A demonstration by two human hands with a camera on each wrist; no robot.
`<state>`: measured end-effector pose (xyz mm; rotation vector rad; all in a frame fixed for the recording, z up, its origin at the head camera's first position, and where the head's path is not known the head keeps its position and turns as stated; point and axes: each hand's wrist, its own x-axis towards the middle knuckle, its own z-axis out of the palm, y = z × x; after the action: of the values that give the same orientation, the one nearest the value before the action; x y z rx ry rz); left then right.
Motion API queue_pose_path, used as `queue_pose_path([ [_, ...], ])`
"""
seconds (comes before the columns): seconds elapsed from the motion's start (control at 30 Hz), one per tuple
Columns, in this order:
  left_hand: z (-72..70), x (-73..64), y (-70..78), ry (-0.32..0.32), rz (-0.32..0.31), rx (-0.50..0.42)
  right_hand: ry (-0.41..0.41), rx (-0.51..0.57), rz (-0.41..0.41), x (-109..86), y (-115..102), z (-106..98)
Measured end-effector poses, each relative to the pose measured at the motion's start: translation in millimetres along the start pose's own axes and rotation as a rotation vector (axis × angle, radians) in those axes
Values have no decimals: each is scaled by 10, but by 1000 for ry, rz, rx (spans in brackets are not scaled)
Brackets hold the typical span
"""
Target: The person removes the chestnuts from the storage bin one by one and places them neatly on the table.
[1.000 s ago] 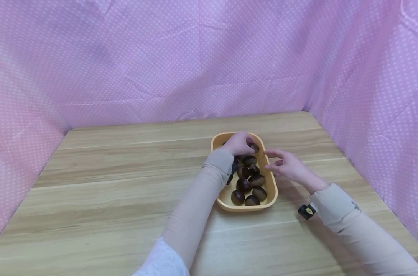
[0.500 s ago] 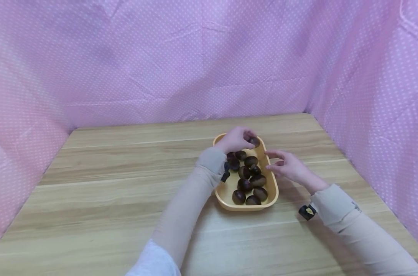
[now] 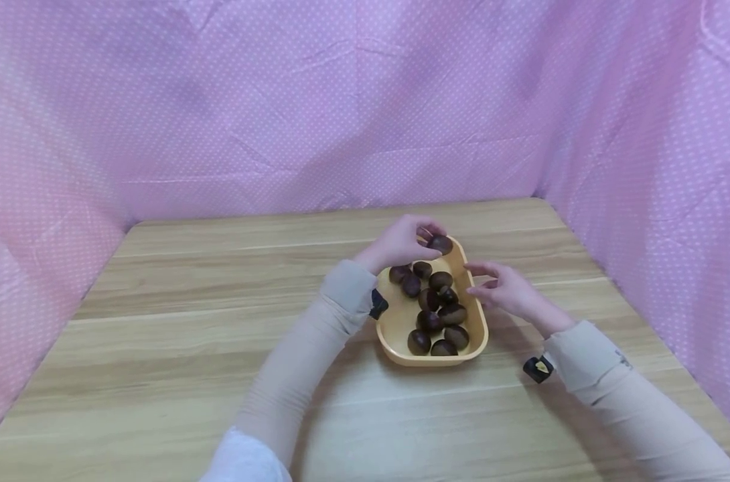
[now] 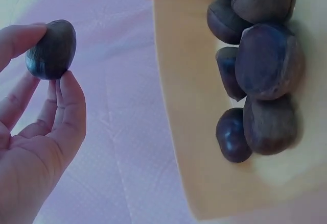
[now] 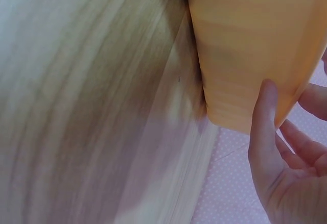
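Held chestnut (image 4: pixel 51 50) slants lengthwise toward the left wrist view's upper right.

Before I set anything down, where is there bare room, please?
The table is bare left of the left sleeve, up to the pink cloth, and between that and the right sleeve, in front of the tray. Crowded: the tray's middle, by chestnuts; its far end, by the left hand; its right rim, by the right hand.

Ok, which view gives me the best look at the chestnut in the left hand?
The left wrist view: the chestnut appears large there, pinched in the left hand. The head view shows it smaller, near the tray's far end; the right wrist view doesn't show it.
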<state>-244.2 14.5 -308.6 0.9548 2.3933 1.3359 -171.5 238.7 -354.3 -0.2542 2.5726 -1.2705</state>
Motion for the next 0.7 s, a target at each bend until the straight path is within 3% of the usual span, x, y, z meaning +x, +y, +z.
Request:
queue_pose_path([
  [0.37,-157,-345,-109,89,-60,-26,-14,-9,17,-6,-9,-9],
  [0.7,-319,-684,-386,180,-93,-110,-22,-4,-3,0,-13,-27],
])
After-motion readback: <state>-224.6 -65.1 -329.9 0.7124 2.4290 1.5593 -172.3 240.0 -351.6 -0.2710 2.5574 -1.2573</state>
